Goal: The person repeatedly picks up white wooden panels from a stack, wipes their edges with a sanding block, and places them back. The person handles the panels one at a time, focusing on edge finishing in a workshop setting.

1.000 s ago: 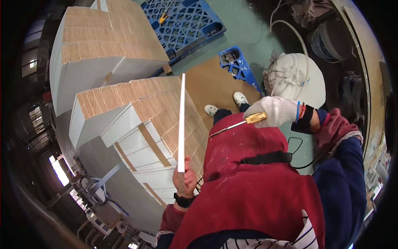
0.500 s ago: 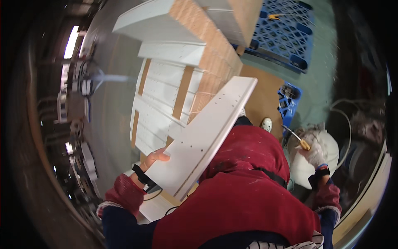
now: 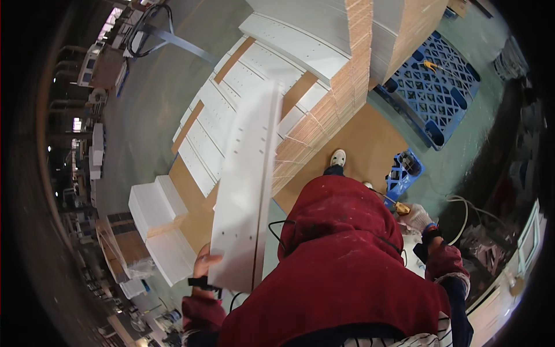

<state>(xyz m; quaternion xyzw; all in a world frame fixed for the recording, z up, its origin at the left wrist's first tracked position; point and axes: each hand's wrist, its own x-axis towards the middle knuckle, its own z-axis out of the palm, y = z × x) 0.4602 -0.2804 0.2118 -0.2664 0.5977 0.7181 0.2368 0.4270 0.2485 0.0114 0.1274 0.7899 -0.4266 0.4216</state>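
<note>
My bare left hand (image 3: 203, 263) grips the lower end of a long white board (image 3: 245, 191), thumb on its face. The board stands up steeply in front of me, with small drilled holes at both ends and a groove along its right edge. My right hand (image 3: 417, 218), in a whitish glove, is closed round the yellow handle (image 3: 403, 208) of a tool with a thin shaft, whose exact kind I cannot make out. It is held low at my right side, apart from the board. Beyond the board lies a large stack of white boards (image 3: 199, 153) with brown strips across it.
A blue plastic pallet (image 3: 457, 87) with a yellow-handled thing (image 3: 429, 65) on it lies at the far right. Brown sheeting (image 3: 364, 139) covers the floor by my shoes. A blue pallet corner (image 3: 404, 173) juts out nearby. More white pieces (image 3: 165, 220) lie at left; a hose (image 3: 462, 214) is at right.
The white board has swung from a rightward slant to nearly upright. My right hand has moved inward with the tool. The view has turned, showing more of the stack and floor at left.
</note>
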